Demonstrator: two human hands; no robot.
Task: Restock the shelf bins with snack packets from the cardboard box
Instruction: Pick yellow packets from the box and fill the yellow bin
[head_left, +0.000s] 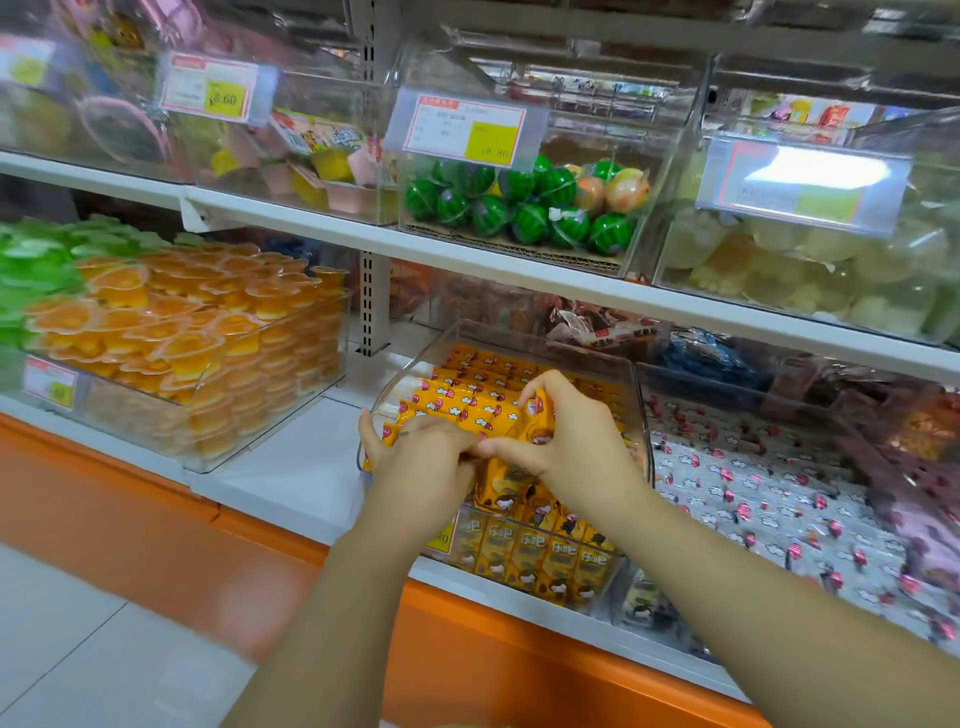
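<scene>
A clear plastic bin (636, 395) on the lower shelf holds rows of yellow snack packets (467, 397). Both my hands are inside it at its front. My left hand (421, 457) curls over the packets at the bin's left front corner and grips them. My right hand (566, 441) pinches a yellow packet (535, 421) standing on end among the others. The two hands touch at the fingertips. The cardboard box is out of view.
Left of the bin stands a clear bin of orange jelly cups (197, 332); to the right lies a bin of pink-and-white packets (779, 499). The upper shelf (467, 254) carries bins of watermelon candies (519, 208) and pale jellies (805, 260). An orange base panel (130, 519) runs below.
</scene>
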